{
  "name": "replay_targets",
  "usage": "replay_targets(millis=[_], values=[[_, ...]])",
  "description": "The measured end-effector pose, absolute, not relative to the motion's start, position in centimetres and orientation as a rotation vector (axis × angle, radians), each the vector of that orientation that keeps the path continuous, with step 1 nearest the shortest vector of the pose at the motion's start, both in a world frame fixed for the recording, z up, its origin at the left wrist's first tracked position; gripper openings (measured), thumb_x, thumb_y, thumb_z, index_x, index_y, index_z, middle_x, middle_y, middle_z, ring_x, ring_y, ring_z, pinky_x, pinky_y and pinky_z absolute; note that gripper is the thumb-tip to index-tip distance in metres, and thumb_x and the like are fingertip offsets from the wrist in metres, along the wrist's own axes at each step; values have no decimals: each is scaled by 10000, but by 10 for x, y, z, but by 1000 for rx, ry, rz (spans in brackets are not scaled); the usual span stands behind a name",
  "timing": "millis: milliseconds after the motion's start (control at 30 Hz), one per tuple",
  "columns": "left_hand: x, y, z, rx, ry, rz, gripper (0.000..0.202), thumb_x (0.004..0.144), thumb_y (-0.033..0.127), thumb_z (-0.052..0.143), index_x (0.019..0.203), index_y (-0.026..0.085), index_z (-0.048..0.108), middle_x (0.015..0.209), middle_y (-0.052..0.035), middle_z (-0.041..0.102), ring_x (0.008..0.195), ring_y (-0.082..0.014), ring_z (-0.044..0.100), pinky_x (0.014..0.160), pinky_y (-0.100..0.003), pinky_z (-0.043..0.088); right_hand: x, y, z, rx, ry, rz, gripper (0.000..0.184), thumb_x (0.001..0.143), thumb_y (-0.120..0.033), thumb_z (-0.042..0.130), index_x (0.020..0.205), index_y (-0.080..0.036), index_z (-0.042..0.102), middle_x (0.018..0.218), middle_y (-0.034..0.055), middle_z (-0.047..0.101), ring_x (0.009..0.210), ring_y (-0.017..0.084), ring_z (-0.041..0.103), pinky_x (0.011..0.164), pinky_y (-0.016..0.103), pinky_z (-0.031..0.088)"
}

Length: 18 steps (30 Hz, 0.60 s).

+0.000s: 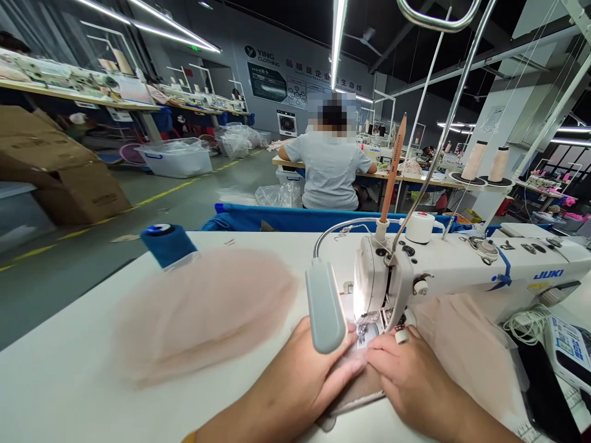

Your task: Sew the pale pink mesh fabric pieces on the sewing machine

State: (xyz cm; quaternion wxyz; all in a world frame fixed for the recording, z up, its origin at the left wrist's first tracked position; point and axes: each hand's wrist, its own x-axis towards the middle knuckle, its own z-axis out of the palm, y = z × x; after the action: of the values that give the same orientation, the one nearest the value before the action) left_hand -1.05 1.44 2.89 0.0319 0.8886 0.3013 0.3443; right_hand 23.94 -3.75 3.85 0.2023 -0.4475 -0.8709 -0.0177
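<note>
Both my hands are at the needle area of a white JUKI sewing machine (373, 277). My left hand (311, 363) is closed on a small piece of beige fabric (362, 389), its fingertips partly hidden behind a grey lamp head (325, 307). My right hand (410, 375) pinches the same fabric just right of the presser foot (367, 332), fingers bunched together. The fabric lies flat under my hands, and its far edge runs beneath the foot. To the left, a heap of sheer beige fabric (207, 314) rests on the white table.
A blue thread cone (167, 245) stands at the table's back left. Beige fabric (466, 351) lies under the machine arm, beside a black phone (545, 387) and a white boxed device (570, 347). A pencil (394, 166) stands upright on the machine. A person (330, 163) sits ahead.
</note>
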Motion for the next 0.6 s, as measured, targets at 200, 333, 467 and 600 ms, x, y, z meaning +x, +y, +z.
replay_targets(millis=[200,333,467,600], values=[[-18,23,35,2745,988,986,412,1138,381,418,853,248,684,875,-54,729,858,-270,641,815,-389,502,253,-32,47,-1385,-2226,-157,313,821,40,578,932,-210,731,951,85,770,958,278,639,829,381,470],[-19,28,35,2781,987,1095,370,1117,280,405,912,242,711,952,-77,712,844,-264,599,792,-399,478,240,-42,52,-1041,-2423,40,222,898,-81,634,1006,-248,732,1051,59,775,1024,255,650,879,349,505],[-19,24,33,2818,1047,1052,342,1065,201,432,878,228,716,1053,-116,707,938,-298,621,830,-424,497,245,-38,52,-1219,-2520,1,214,888,-39,660,904,-247,706,1001,27,791,998,251,659,890,373,479],[-14,6,33,2742,995,918,399,1086,258,428,785,220,687,1210,-129,695,1093,-331,624,914,-448,509,266,-28,50,-1453,-2231,-302,315,854,68,608,916,-214,734,948,84,798,978,284,641,921,422,452]])
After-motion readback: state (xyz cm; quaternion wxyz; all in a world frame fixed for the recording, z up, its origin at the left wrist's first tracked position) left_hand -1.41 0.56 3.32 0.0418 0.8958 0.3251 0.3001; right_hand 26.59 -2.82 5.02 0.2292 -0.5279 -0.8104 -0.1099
